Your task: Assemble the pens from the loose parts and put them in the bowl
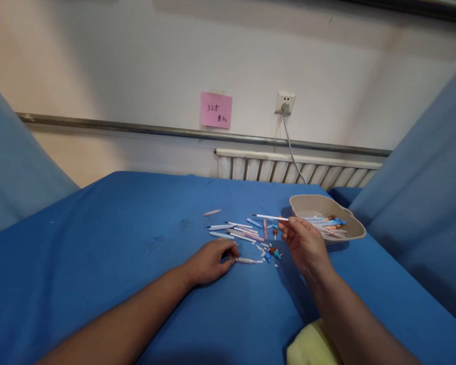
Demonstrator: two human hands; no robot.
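My right hand [304, 241] is raised beside the basket, pinching a white pen refill [268, 217] by one end; its dark tip points left. Low on the blue cloth, my left hand [213, 261] has its thumb and fingers closed on the end of a pale clear pen barrel [245, 260]. Beyond the hands lie several refills and pen barrels in a loose pile, among them a light blue barrel [221, 235] and a pink one [265, 229]. Small white pieces and a brown-and-teal pen topper [274, 252] are scattered between my hands.
A beige basket [359, 232] holding several pens stands at the right. One pen part [212, 212] lies apart at the back. Yellow fabric [311, 344] sits by my right forearm. A radiator [281, 167] and a plugged-in cable [292, 147] are at the wall behind.
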